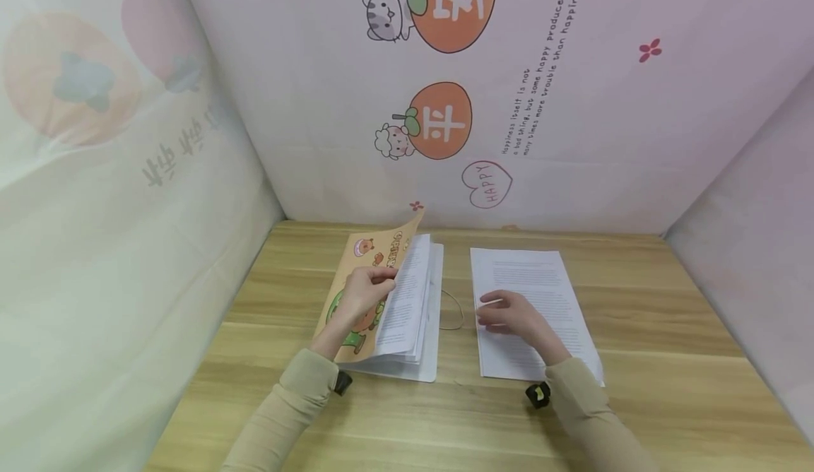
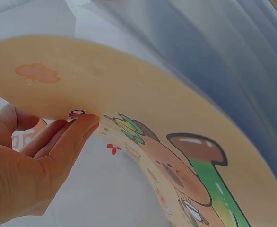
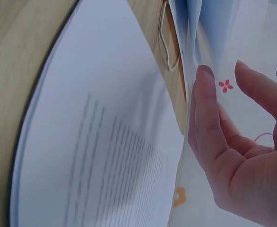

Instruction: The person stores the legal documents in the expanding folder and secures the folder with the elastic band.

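An orange cartoon-printed folder (image 1: pixel 352 256) lies on the left with its cover lifted and bowed, and printed sheets (image 1: pixel 407 299) show inside. My left hand (image 1: pixel 367 290) is at the cover's raised edge. In the left wrist view, the fairly straight fingers of that hand (image 2: pixel 48 156) touch the cover's printed outer face (image 2: pixel 143 94). Over the left edge of a stack of printed paper (image 1: pixel 540 274) hovers my right hand (image 1: pixel 514 314). The right wrist view shows this hand (image 3: pixel 238 151) with thumb and fingers apart and nothing between them, beside the paper stack (image 3: pixel 100 142).
A thin cord loop (image 1: pixel 461 309) sticks out from the folder's right side onto the wooden table (image 1: pixel 496 429). White printed cloth (image 1: pixel 331 104) walls stand behind and at both sides of the table.
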### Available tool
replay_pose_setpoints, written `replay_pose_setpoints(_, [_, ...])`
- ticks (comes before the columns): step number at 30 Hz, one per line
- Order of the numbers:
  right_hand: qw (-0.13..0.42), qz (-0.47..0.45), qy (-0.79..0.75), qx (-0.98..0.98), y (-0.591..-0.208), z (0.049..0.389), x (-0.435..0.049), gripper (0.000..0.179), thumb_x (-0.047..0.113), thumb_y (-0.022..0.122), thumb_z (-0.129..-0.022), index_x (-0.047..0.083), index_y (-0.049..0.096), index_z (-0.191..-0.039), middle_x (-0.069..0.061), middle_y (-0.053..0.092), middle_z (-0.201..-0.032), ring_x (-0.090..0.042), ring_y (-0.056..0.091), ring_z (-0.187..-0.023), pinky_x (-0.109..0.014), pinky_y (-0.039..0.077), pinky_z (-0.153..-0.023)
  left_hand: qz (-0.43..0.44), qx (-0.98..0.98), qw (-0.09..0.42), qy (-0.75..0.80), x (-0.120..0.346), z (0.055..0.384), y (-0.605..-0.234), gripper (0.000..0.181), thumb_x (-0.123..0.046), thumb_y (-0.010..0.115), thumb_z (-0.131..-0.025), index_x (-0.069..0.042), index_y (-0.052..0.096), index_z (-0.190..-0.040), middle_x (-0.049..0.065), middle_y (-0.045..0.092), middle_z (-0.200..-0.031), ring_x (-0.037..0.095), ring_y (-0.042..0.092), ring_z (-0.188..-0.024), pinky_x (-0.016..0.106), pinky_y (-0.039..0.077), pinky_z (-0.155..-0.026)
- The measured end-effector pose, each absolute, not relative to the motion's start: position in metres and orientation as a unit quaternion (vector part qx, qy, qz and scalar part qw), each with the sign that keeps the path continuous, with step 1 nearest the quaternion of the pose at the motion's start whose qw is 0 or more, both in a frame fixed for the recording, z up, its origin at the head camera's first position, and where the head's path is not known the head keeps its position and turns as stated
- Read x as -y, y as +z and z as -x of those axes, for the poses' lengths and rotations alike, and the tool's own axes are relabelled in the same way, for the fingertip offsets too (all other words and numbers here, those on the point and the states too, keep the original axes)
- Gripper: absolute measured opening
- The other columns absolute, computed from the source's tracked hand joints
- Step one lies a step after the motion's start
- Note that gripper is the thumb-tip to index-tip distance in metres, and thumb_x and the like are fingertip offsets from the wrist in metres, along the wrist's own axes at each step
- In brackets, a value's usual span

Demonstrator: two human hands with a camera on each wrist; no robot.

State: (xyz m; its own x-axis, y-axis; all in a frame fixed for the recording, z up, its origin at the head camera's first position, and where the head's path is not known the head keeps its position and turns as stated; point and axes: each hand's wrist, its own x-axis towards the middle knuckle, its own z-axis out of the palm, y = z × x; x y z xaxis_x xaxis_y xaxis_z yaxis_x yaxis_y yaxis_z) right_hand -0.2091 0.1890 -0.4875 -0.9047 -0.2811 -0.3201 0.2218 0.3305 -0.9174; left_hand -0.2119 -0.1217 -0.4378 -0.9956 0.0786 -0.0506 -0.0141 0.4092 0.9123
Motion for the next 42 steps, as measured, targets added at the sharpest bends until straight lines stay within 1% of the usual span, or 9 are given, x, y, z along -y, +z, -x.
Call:
replay_pose_setpoints(1, [0.215, 0.014, -0.574, -0.79, -0.487, 0.209, -0.192, 0.055, 0.014, 0.066, -0.093, -0.013, 0.044, -0.136, -0.034, 0.061, -0.127, -0.025, 0.071, -0.101, -0.039, 0.059, -0.09, -0.02, -0.839, 0.043, 0.542, 0.122, 0.212, -0.438, 0.034, -0.008, 0.06, -0.088, 0.001, 0.069, -0.12, 0.021, 0.072, -0.115, 0.021, 0.071, -0.095, 0.025, 0.06, -0.073])
replay_pose_setpoints(7, [0.196, 0.008, -0.547, -0.814, -0.484, 0.208, -0.211, 0.059, 0.017, 0.068, -0.092, -0.013, 0.043, -0.137, -0.033, 0.062, -0.126, -0.029, 0.071, -0.104, -0.04, 0.059, -0.091, -0.024, -0.841, 0.039, 0.539, 0.121, 0.212, -0.438, 0.034, -0.007, 0.06, -0.089, 0.001, 0.069, -0.12, 0.022, 0.071, -0.116, 0.022, 0.071, -0.096, 0.025, 0.06, -0.074])
replay_pose_setpoints(12, [0.186, -0.008, -0.521, -0.833, -0.482, 0.205, -0.226, 0.06, 0.017, 0.068, -0.092, -0.013, 0.042, -0.137, -0.035, 0.06, -0.128, -0.03, 0.071, -0.103, -0.041, 0.059, -0.09, -0.025, -0.844, 0.037, 0.534, 0.121, 0.212, -0.44, 0.033, -0.007, 0.06, -0.089, 0.001, 0.069, -0.12, 0.022, 0.072, -0.116, 0.021, 0.071, -0.096, 0.025, 0.06, -0.074])
replay_pose_setpoints(18, [0.179, -0.016, -0.488, -0.854, -0.48, 0.202, -0.242, 0.062, 0.021, 0.068, -0.092, -0.012, 0.043, -0.138, -0.035, 0.058, -0.13, -0.034, 0.069, -0.107, -0.041, 0.059, -0.09, -0.02, -0.841, 0.04, 0.538, 0.121, 0.213, -0.44, 0.034, -0.007, 0.06, -0.088, 0.001, 0.069, -0.12, 0.022, 0.071, -0.117, 0.021, 0.071, -0.096, 0.025, 0.06, -0.074])
replay_pose_setpoints(31, [0.156, -0.036, -0.459, -0.874, -0.478, 0.199, -0.27, 0.066, 0.024, 0.068, -0.092, -0.013, 0.04, -0.139, -0.038, 0.056, -0.131, -0.024, 0.07, -0.099, -0.038, 0.06, -0.087, -0.02, -0.841, 0.042, 0.539, 0.12, 0.214, -0.441, 0.035, -0.007, 0.061, -0.088, 0.002, 0.068, -0.121, 0.022, 0.071, -0.117, 0.022, 0.071, -0.097, 0.025, 0.06, -0.074])
replay_pose_setpoints(33, [0.153, -0.039, -0.446, -0.881, -0.477, 0.198, -0.273, 0.066, 0.025, 0.068, -0.092, -0.013, 0.04, -0.139, -0.038, 0.055, -0.131, -0.027, 0.069, -0.099, -0.039, 0.059, -0.088, -0.021, -0.842, 0.042, 0.538, 0.12, 0.213, -0.441, 0.035, -0.007, 0.061, -0.088, 0.002, 0.068, -0.121, 0.022, 0.071, -0.118, 0.023, 0.071, -0.098, 0.025, 0.06, -0.074])
replay_pose_setpoints(35, [0.147, -0.042, -0.424, -0.893, -0.476, 0.198, -0.275, 0.067, 0.027, 0.067, -0.093, -0.013, 0.04, -0.139, -0.038, 0.054, -0.132, -0.034, 0.068, -0.103, -0.041, 0.058, -0.088, -0.021, -0.842, 0.044, 0.538, 0.12, 0.213, -0.44, 0.035, -0.008, 0.06, -0.088, 0.002, 0.068, -0.121, 0.022, 0.071, -0.118, 0.024, 0.071, -0.099, 0.026, 0.061, -0.075])
replay_pose_setpoints(39, [0.126, -0.044, -0.361, -0.923, -0.475, 0.197, -0.279, 0.068, 0.033, 0.067, -0.091, -0.011, 0.043, -0.137, -0.039, 0.052, -0.134, -0.048, 0.058, -0.116, -0.051, 0.053, -0.09, -0.016, -0.84, 0.049, 0.54, 0.12, 0.212, -0.44, 0.035, -0.008, 0.06, -0.088, 0.001, 0.068, -0.121, 0.022, 0.071, -0.119, 0.023, 0.071, -0.1, 0.026, 0.06, -0.075])
replay_pose_setpoints(42, [0.111, -0.044, -0.327, -0.937, -0.475, 0.197, -0.283, 0.07, 0.033, 0.067, -0.089, -0.013, 0.043, -0.136, -0.042, 0.049, -0.134, -0.055, 0.052, -0.119, -0.058, 0.05, -0.091, -0.013, -0.839, 0.051, 0.542, 0.12, 0.212, -0.44, 0.035, -0.008, 0.061, -0.088, 0.001, 0.068, -0.121, 0.022, 0.071, -0.119, 0.022, 0.071, -0.098, 0.026, 0.06, -0.074])
